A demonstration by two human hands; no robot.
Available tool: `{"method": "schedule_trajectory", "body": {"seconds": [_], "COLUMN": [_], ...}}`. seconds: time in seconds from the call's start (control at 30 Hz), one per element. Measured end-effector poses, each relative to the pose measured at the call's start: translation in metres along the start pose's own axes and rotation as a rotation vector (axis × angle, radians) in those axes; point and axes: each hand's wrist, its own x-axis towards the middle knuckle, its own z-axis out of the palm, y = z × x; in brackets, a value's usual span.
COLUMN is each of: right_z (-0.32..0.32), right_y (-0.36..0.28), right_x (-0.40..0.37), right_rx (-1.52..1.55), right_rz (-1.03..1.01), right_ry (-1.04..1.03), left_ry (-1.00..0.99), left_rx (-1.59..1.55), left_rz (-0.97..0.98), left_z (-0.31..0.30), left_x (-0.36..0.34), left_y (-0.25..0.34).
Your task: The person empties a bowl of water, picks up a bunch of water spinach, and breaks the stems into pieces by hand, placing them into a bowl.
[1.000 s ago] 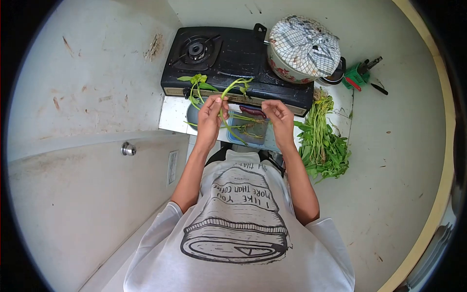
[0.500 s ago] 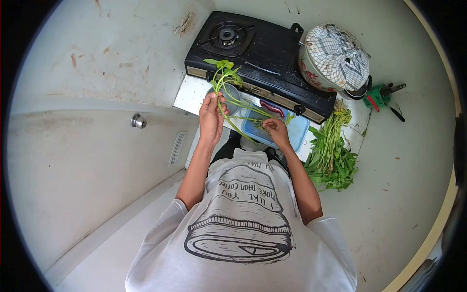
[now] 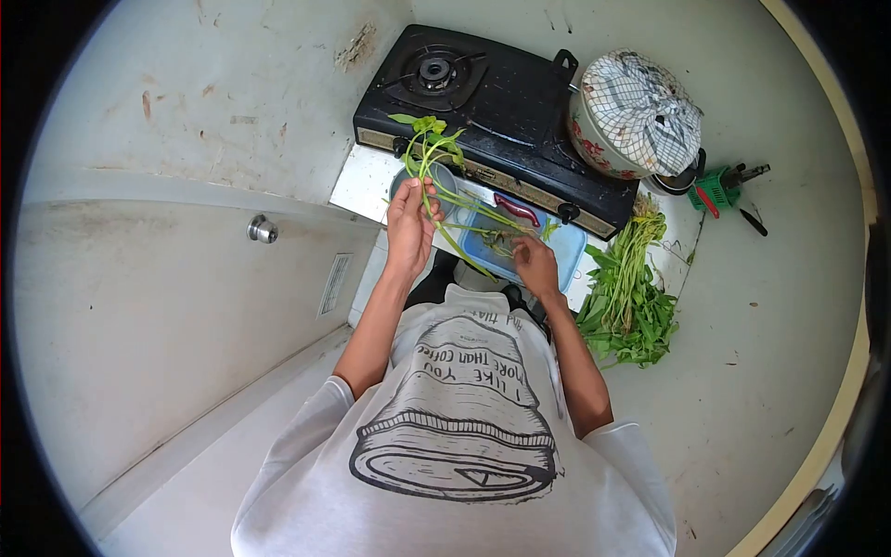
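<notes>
My left hand [image 3: 409, 223] is closed around a few long green stems of water spinach [image 3: 429, 148]. Their leaves stick up toward the stove, and the lower stems slant down to the right. Behind that hand is a grey bowl [image 3: 445, 182], partly covered by it. My right hand [image 3: 536, 265] has its fingers pinched together near the stems' lower ends, above a blue tray [image 3: 568, 274]; what is between the fingertips is too small to make out. In the tray lie thin plant scraps [image 3: 497, 243], and a dark red handle [image 3: 517, 210] rests at its far side.
A black gas stove [image 3: 510, 111] stands behind the tray. On its right side sits a flowered pot [image 3: 594, 148] covered with a checked cloth [image 3: 640, 107]. A large bunch of water spinach [image 3: 631, 297] lies to the right, with a green basket [image 3: 713, 192] of utensils beyond.
My right hand has moved slightly right and down, away from the stem ends. My left hand keeps its hold on the stems, almost unmoved.
</notes>
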Motion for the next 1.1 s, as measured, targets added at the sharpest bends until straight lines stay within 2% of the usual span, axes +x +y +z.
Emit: {"method": "schedule_trajectory", "body": {"seconds": [0.27,0.4,0.87,1.0,1.1], "right_z": [-0.07,-0.091,-0.085,-0.087,-0.08], "right_y": [-0.137,-0.178,-0.169,-0.163,-0.159], "right_x": [0.02,0.028,0.035,0.034,0.035], "right_rx": [0.356,0.384,0.353,0.312,0.503], "right_rz": [-0.204,-0.27,-0.248,-0.216,-0.117], "right_ry": [0.14,0.189,0.38,0.413,0.415], "left_ry": [-0.122,-0.178,-0.346,-0.361,-0.423], "left_rx": [0.045,0.109,0.247,0.294,0.298], "left_rz": [-0.094,-0.109,-0.182,-0.105,-0.07], "left_z": [0.029,0.045,0.054,0.06,0.063], "left_x": [0.008,0.007,0.014,0.015,0.022], "left_y": [-0.014,-0.02,-0.028,-0.03,-0.031]}}
